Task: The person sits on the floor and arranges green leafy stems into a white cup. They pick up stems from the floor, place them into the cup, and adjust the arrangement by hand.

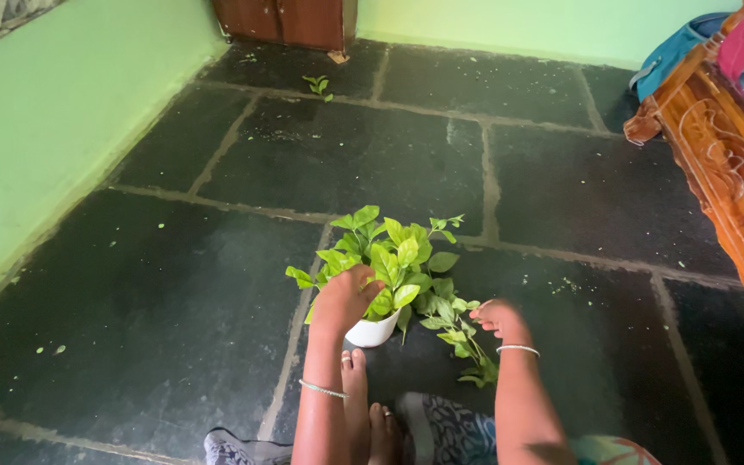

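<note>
Left hand [344, 297] buried in leafy plant [393, 267], fingers hidden, grip unreadable. Right hand [499, 319] loosely curled at a trailing stem [467, 344] (contact unclear). White pot [372, 331] on dark stone floor [174, 284], mostly covered by leaves.

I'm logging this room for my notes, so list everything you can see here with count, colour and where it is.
Potted plant: one, bright green leaves, mid floor by the hands.
Pot: one, white, under the leaves.
Trailing stem: one, green, lying on the floor right of the pot.
Loose sprig: one, green, far floor near the cabinet.
Floor: dark stone slabs, scattered leaf bits.
Walls: light green, left and back.
Cabinet: one, brown wood, top centre.
Carved furniture: one, orange-brown wood, right edge.
Bag: one, blue, top right.
Bangles: two, silver, one on each wrist.
Feet: bare, bottom centre.
Left hand: in the leaves.
Right hand: at the trailing stem.
</note>
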